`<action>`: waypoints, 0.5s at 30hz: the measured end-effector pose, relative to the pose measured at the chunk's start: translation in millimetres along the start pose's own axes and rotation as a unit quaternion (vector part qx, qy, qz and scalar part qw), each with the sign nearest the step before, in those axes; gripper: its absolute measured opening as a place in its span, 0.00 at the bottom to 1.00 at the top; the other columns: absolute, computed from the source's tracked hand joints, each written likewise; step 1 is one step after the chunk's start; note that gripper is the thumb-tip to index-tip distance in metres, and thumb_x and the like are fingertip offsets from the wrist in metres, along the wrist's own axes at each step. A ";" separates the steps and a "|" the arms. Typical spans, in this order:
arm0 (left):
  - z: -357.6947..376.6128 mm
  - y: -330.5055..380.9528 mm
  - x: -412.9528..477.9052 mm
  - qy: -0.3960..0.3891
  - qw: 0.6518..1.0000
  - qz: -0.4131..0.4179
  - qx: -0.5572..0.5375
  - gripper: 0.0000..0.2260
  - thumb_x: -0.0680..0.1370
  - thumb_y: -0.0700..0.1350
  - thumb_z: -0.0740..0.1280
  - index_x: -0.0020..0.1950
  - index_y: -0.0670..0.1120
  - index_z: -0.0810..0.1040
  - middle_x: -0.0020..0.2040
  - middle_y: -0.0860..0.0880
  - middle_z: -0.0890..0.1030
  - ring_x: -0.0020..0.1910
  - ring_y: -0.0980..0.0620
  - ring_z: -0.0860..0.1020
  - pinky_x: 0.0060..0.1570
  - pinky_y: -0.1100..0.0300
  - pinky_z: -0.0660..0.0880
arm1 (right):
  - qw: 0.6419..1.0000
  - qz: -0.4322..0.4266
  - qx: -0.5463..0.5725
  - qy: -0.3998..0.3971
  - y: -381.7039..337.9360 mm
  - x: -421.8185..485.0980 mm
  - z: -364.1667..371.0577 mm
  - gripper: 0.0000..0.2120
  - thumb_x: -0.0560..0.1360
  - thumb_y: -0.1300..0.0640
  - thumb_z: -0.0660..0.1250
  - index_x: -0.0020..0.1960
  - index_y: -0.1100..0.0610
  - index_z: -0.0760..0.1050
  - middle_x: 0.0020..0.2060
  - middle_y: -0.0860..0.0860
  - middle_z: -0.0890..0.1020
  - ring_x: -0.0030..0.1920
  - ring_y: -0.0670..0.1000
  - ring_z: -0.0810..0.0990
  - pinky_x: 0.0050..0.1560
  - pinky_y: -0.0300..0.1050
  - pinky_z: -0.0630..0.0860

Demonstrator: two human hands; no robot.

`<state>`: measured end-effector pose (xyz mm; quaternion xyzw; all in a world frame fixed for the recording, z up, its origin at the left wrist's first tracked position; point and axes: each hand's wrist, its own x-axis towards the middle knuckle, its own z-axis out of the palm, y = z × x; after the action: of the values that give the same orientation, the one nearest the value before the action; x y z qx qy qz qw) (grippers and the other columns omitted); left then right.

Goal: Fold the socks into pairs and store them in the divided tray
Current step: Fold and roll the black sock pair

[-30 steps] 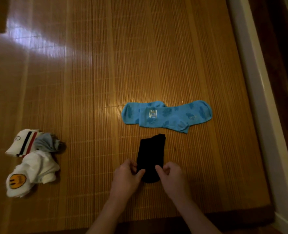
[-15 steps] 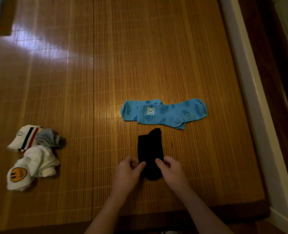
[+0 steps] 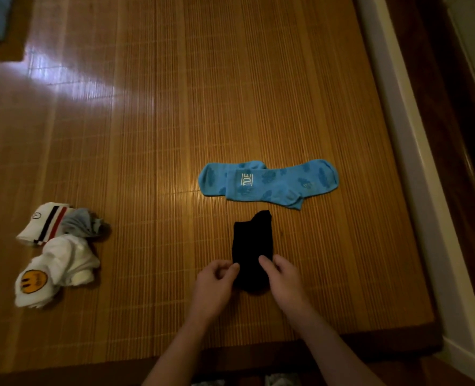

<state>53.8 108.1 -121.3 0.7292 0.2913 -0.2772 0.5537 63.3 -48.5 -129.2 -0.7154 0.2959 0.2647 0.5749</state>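
Black sock (image 3: 252, 247) lying flat on the bamboo mat (image 3: 152, 140), its long axis running away from the person; this sock serves as landmark. Left hand (image 3: 213, 285) at the sock's near left edge, fingers curled in narrow, thumb and fingertips touching the fabric; right hand (image 3: 283, 277) at the near right edge, fingers likewise drawn close, thumb tip resting on the sock; whether either hand truly pinches the cloth cannot be told. Just beyond the black sock, apart from it by a narrow strip of mat, blue patterned socks (image 3: 268, 183) laid crosswise and overlapping, a white woven label facing up. Well to the left of the black sock, a loose heap: a white sock with dark and red stripes (image 3: 44, 222), a grey sock (image 3: 84, 225) touching it, and a bunched white sock with a yellow smiley face (image 3: 54, 270) nearest the person. To the right of the black sock, beyond the mat's edge, a pale raised border (image 3: 414, 168). Nothing lies between the hands and the black sock. No tray is in view.
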 end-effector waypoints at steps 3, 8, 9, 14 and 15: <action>1.7 5.9 -3.4 -0.012 0.999 -0.006 -0.044 0.05 0.82 0.50 0.66 0.55 0.52 0.80 0.48 0.55 0.85 0.44 0.67 0.82 0.39 0.70 0.78 | 0.997 -0.012 0.079 0.005 -3.1 -1.4 0.5 0.11 0.83 0.53 0.63 0.46 0.55 0.80 0.38 0.49 0.85 0.40 0.49 0.84 0.39 0.41 0.79; 8.2 8.3 -8.9 -0.025 0.999 -0.013 -0.047 0.06 0.83 0.50 0.65 0.56 0.50 0.80 0.48 0.54 0.85 0.43 0.62 0.84 0.40 0.69 0.78 | 0.998 -0.013 0.026 0.047 1.3 -0.9 1.8 0.13 0.84 0.51 0.58 0.46 0.55 0.76 0.36 0.50 0.80 0.33 0.43 0.78 0.32 0.36 0.74; 9.5 7.6 -9.5 -0.025 0.999 -0.016 -0.040 0.06 0.83 0.49 0.65 0.56 0.51 0.79 0.48 0.54 0.85 0.43 0.62 0.84 0.39 0.70 0.78 | 0.999 -0.008 -0.002 0.049 3.4 -0.8 2.2 0.14 0.84 0.50 0.58 0.45 0.55 0.75 0.36 0.49 0.78 0.32 0.42 0.76 0.30 0.34 0.72; 12.8 2.3 -8.5 0.004 0.999 -0.002 0.032 0.03 0.82 0.51 0.66 0.55 0.56 0.78 0.50 0.58 0.82 0.48 0.64 0.80 0.42 0.71 0.74 | 0.998 -0.022 -0.036 0.041 5.7 0.3 5.3 0.13 0.85 0.49 0.56 0.44 0.52 0.72 0.35 0.49 0.76 0.31 0.42 0.75 0.31 0.37 0.71; 12.7 1.9 -7.9 0.012 0.999 0.001 0.037 0.02 0.82 0.51 0.66 0.53 0.57 0.77 0.49 0.58 0.82 0.48 0.63 0.80 0.43 0.70 0.74 | 0.998 -0.033 -0.045 0.038 5.9 0.6 5.5 0.13 0.85 0.49 0.56 0.44 0.52 0.72 0.35 0.50 0.76 0.30 0.41 0.74 0.31 0.37 0.70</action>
<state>48.7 94.4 -117.3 0.7525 0.2868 -0.2786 0.5234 59.2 -44.1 -134.7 -0.7596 0.2816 0.2315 0.5387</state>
